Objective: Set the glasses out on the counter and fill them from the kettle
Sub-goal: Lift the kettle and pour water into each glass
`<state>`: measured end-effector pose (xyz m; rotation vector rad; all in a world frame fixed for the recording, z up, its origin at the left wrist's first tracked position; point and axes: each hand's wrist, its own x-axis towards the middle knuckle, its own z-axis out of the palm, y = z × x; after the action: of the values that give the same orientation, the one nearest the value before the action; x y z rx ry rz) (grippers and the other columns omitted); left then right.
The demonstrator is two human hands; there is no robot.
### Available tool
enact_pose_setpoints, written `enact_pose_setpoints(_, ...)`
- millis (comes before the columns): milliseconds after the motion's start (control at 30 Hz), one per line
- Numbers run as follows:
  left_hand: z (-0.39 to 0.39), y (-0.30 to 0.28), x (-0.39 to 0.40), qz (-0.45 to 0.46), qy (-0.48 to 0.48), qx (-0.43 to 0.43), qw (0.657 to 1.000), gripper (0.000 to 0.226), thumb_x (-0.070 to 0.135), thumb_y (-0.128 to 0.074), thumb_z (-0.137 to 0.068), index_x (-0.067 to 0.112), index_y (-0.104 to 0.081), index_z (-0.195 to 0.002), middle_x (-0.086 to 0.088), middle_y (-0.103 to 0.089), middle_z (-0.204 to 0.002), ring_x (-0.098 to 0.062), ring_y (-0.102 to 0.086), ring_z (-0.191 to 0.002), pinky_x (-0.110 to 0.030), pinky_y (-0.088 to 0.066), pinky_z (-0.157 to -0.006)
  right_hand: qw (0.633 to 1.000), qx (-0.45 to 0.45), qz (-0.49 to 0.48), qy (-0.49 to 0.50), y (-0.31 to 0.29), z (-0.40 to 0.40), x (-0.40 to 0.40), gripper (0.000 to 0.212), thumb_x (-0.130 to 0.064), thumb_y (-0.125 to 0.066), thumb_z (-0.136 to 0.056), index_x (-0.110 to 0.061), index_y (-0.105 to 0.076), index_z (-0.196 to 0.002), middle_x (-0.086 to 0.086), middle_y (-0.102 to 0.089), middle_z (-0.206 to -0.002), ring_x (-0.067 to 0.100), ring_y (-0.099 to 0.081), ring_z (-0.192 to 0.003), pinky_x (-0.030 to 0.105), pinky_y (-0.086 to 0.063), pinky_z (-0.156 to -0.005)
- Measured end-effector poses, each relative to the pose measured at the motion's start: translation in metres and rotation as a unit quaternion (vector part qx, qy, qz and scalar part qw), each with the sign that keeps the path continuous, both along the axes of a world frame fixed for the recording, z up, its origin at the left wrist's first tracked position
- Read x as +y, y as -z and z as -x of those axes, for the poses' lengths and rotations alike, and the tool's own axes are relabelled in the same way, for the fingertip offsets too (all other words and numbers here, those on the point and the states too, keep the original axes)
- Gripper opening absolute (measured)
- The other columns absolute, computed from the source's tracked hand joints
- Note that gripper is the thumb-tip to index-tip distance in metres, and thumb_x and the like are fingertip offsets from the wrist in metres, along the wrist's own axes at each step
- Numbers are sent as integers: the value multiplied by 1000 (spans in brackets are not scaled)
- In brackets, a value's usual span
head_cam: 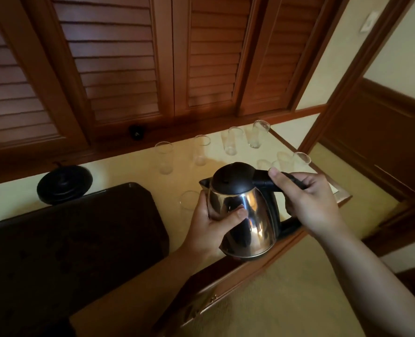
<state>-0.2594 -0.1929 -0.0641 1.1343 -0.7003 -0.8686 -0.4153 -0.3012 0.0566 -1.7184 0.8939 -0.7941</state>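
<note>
A steel kettle with a black lid and handle hangs over the counter near its front edge. My right hand grips the black handle. My left hand holds the kettle's shiny body, thumb across the front. The spout points left, above a short clear glass partly hidden behind my left hand. Several tall clear glasses stand upright further back, among them one, another, and one at the far right. More glasses cluster behind the kettle's handle.
The black round kettle base sits at the counter's left. A dark tray fills the front left. Louvred wooden doors rise behind the counter. The counter's wooden front edge runs under the kettle.
</note>
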Motion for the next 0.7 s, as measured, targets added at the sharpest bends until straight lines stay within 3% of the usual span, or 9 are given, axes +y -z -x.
enact_pose_setpoints(67, -2, 4, 1, 5, 18, 14, 1000, 72, 23, -88, -76, 23, -56, -140, 0, -77, -131, -22, -72, -127, -39, -59, -103, 1000, 13, 3, 7, 2, -2, 2, 44, -56, -74, -85, -19, -76, -62, -7, -40, -42, 14, -31, -37, 21, -29, -42)
enact_pose_setpoints(167, -3, 9, 1, 16, 30, 18, 999, 72, 23, -87, -80, 16, -54, -144, -11, -73, -137, -31, -68, -131, -55, -54, -112, 999, 31, 15, 24, 3, -2, 4, 55, -61, -76, -82, -8, -77, -69, 5, -41, -47, 17, -32, -39, 23, -29, -43)
enact_pose_setpoints(267, -2, 13, 1, 14, 34, 35, 999, 72, 26, -87, -79, 15, -54, -142, -14, -72, -136, -33, -68, -130, -58, -53, -113, 998, 58, 20, 35, 1, 0, 5, 65, -68, -76, -76, -3, -77, -74, 16, -41, -52, 21, -31, -40, 22, -29, -41)
enact_pose_setpoints(433, 3, 13, -2, 6, 40, 59, 997, 66, 31, -85, -75, 23, -58, -134, 1, -78, -122, -18, -74, -118, -30, -61, -90, 993, 107, 35, 38, -2, 0, 1, 80, -76, -73, -70, 4, -74, -78, 18, -46, -54, 22, -35, -43, 20, -30, -40)
enact_pose_setpoints(600, 9, 12, -2, 11, 50, 76, 996, 69, 29, -82, -75, 15, -54, -137, 9, -79, -109, -5, -76, -100, -18, -59, -76, 991, 124, 38, 40, -3, 1, -2, 87, -75, -73, -71, 11, -70, -83, 11, -43, -51, 17, -34, -38, 17, -29, -40)
enact_pose_setpoints(700, 11, 11, -1, 22, 50, 85, 995, 74, 29, -80, -73, 7, -51, -137, 14, -79, -95, 2, -73, -77, -10, -55, -65, 990, 135, 43, 25, -2, 0, -4, 85, -76, -72, -71, 8, -73, -82, 12, -45, -51, 17, -35, -39, 17, -31, -41)
